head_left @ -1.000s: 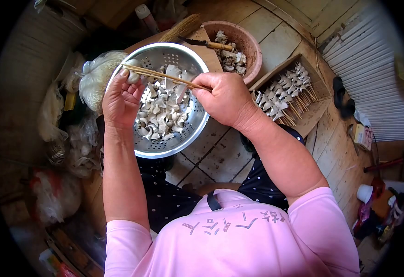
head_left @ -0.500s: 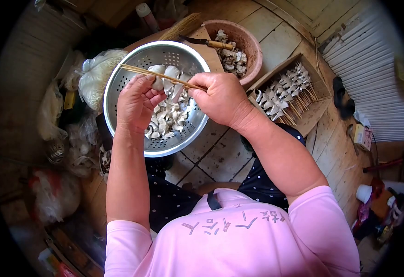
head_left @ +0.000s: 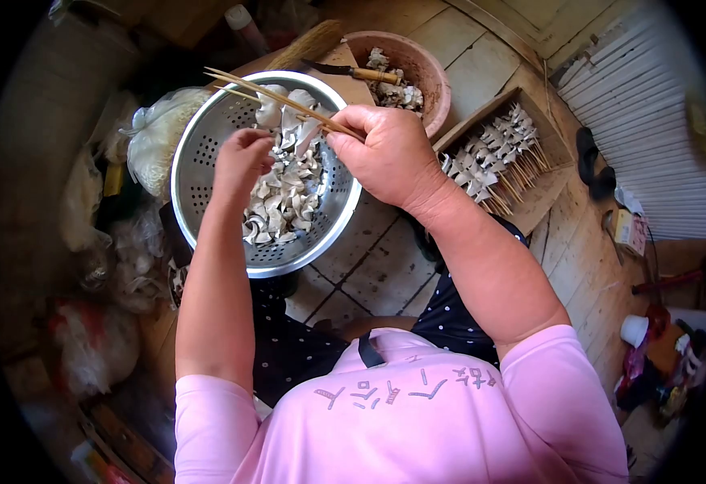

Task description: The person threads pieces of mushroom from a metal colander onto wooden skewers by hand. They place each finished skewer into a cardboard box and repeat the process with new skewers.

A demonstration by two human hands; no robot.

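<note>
My right hand is closed around several thin bamboo skewers, their tips pointing left over a metal colander. Torn mushroom pieces fill the middle of the colander, and larger whitish mushroom pieces lie near its far side, partly behind the skewers. Over the colander's left part is my left hand, apart from the skewers. Its fingers are curled together; what they hold, if anything, is hidden.
To the right, a cardboard box holds rows of skewered mushrooms. A pink basin with mushroom scraps stands behind, a wooden-handled knife at its edge. Plastic bags crowd the left.
My left hand has come away from the skewers, moving down and slightly left with fingers curled. My right hand keeps the skewers, whose left ends now sit higher. The view has shifted slightly.
</note>
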